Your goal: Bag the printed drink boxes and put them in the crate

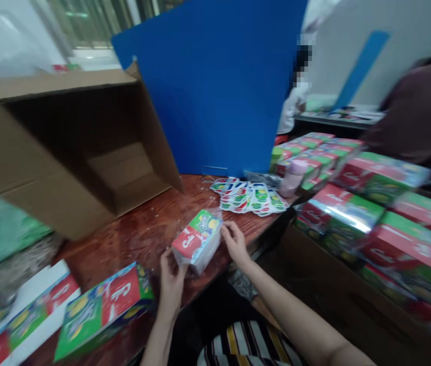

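Observation:
A small red, green and blue printed box (197,236) in clear plastic wrap is at the front edge of the wooden table (131,244). Its printed face is turned up, and the side towards me looks pale. My left hand (172,272) grips its near left end, thumb and fingers on either side. At the opposite end, my right hand (234,243) pinches the box or its wrap with bent fingers. A larger printed carton (103,307) lies left of my left hand. Beyond the small box is a spread of printed labels or cards (251,197).
An open cardboard box (124,173) lies on its side at the left, before a blue panel (215,91). Wrapped cartons (352,213) are stacked at right beside a pink bottle (294,178). Flattened carton pieces (36,315) lie front left. Two people sit behind.

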`<state>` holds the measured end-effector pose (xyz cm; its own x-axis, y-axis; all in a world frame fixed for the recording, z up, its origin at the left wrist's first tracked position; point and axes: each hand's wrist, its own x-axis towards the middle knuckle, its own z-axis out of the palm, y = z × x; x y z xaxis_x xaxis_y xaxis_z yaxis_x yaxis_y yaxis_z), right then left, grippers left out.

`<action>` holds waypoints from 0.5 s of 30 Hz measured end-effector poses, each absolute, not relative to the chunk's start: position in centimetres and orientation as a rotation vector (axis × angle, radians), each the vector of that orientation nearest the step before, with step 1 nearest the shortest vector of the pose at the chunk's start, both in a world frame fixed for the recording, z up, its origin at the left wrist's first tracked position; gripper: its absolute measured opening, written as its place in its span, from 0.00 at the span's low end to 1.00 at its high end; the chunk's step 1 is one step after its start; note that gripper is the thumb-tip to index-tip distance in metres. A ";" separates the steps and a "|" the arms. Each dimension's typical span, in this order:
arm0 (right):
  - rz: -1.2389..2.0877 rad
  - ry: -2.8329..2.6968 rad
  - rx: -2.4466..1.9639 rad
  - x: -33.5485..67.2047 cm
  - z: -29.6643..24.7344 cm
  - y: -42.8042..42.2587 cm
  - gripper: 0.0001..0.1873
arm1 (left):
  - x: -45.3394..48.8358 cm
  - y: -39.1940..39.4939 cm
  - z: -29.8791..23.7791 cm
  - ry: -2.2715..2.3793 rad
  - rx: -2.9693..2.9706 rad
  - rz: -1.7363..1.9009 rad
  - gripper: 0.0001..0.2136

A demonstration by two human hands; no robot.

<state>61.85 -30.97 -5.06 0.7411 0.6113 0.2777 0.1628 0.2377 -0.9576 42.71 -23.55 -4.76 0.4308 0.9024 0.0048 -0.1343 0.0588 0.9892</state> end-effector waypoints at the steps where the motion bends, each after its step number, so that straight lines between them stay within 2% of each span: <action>1: 0.331 -0.708 -1.334 61.8 -4.9 -31.2 0.19 | 42.5 -23.7 -5.1 0.810 1.276 0.917 0.25; 5: 0.335 -0.681 -1.352 62.2 -3.6 -33.0 0.29 | 41.6 -24.4 -6.2 0.874 1.392 0.932 0.24; 8: 0.522 -0.664 -1.301 62.9 -2.1 -35.2 0.32 | 41.4 -25.7 -6.5 0.727 1.588 1.072 0.20; 12: 0.883 -0.513 -1.233 64.3 -0.6 -38.6 0.28 | 42.2 -27.9 -6.9 0.526 1.923 1.245 0.17; 15: 1.088 -0.385 -1.266 64.8 -0.5 -40.5 0.25 | 42.6 -28.9 -7.8 0.595 2.030 1.296 0.22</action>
